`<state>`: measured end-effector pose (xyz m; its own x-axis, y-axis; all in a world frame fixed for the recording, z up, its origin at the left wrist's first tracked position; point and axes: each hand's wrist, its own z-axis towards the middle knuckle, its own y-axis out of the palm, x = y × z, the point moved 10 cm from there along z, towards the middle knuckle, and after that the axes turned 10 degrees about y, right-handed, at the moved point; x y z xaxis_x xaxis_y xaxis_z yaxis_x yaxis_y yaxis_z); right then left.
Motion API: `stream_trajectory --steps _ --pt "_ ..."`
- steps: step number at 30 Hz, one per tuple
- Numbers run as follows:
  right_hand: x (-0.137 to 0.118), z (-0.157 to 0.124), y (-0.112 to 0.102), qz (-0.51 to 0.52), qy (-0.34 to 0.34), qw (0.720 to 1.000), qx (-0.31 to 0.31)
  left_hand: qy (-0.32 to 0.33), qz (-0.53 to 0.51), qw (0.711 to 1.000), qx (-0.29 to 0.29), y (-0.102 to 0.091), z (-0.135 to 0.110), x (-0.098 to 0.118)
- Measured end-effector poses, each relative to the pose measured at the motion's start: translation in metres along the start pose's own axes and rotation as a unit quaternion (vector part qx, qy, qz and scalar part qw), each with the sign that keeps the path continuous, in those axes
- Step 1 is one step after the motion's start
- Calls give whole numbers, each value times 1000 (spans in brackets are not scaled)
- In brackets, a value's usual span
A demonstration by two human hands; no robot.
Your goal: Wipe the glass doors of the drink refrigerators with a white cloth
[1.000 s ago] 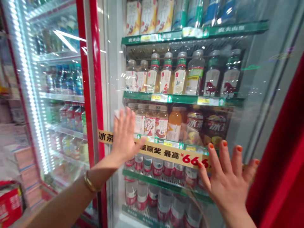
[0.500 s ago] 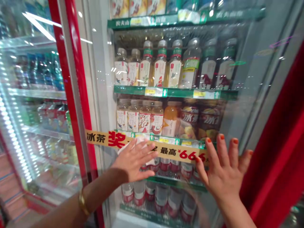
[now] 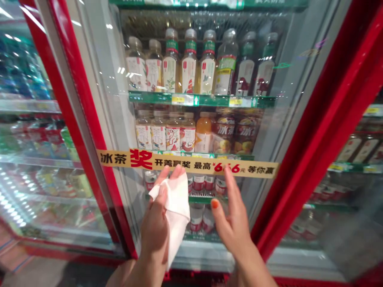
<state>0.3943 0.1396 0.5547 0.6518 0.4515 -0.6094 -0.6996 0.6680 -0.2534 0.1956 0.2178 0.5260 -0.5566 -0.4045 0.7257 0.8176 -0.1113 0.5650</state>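
My left hand [image 3: 157, 215] holds a white paper tissue [image 3: 177, 209], the thumb pressing it against the fingers while its lower end hangs down. To the right, my right hand [image 3: 235, 217] has its thumb apart from its fingers and holds nothing. Both hands are in front of the glass door of a drinks fridge. Across the glass runs a yellow strip [image 3: 197, 164] with black and red characters, just above my fingertips. I cannot tell whether the right fingertips touch the glass.
Behind the glass, tea bottles [image 3: 189, 65] stand on green-edged shelves [image 3: 206, 99], with shorter bottles [image 3: 187, 131] below. Red door frames [image 3: 311, 135] stand right and left. Another fridge with bottles [image 3: 44, 133] lies at the left.
My left hand has turned and come back from the glass, with the tissue now in full view. My right hand has moved left and lower, its fingers closer together. The view has shifted right.
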Motion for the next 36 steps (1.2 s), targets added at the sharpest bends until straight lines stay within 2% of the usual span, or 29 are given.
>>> stream_trajectory --steps 1,2,4,6,7,8,10,12,14,16,19,21,22,23,25,27,28,30,32,34,36 --pt "2 -16 19 86 62 993 -51 -37 -11 999 -19 4 -11 -5" --pt "7 -33 37 173 131 972 -93 -61 -15 997 -34 5 -19 -9" --pt "19 -62 68 316 263 899 -150 -76 -6 996 -38 -2 -29 -13" --pt "31 -78 82 388 347 838 -166 -56 18 998 -12 -18 -32 -13" --pt "37 -81 82 402 369 824 -153 -47 33 998 -4 -26 -33 -13" --pt "42 -80 78 407 380 821 -130 -42 47 998 -7 -32 -34 -15" --pt "50 -76 66 406 378 829 -78 -49 89 993 -53 -39 -37 -24" --pt "50 -76 63 397 370 838 -61 -29 173 980 -96 -46 -40 -28" --pt "47 -79 65 390 362 844 -63 51 273 956 -90 -55 -38 -18" --pt "42 -82 68 410 352 838 -67 136 336 929 -78 -57 -38 -2" --pt "37 -87 75 464 361 803 -94 195 359 906 -111 -46 -38 13" --pt "40 -89 77 471 380 788 -112 188 363 906 -111 -46 -36 19" --pt "43 -89 76 461 386 790 -117 167 358 914 -95 -51 -34 19" --pt "47 -89 73 443 384 801 -117 135 342 927 -72 -58 -32 17" --pt "51 -85 60 393 358 841 -102 44 283 958 -31 -72 -31 5" --pt "47 -81 51 355 310 877 -97 -50 234 970 -49 -73 -34 -13" --pt "42 -80 51 351 293 882 -110 -81 231 966 -81 -68 -36 -20" --pt "35 -85 63 363 303 866 -166 -76 272 950 -131 -62 -37 -21" --pt "35 -94 78 375 356 831 -205 -13 338 934 -115 -65 -32 -8" --pt "44 -100 83 379 406 811 -184 31 378 922 -82 -72 -29 0" --pt "53 -104 82 381 430 804 -150 23 352 933 -78 -74 -30 -6"
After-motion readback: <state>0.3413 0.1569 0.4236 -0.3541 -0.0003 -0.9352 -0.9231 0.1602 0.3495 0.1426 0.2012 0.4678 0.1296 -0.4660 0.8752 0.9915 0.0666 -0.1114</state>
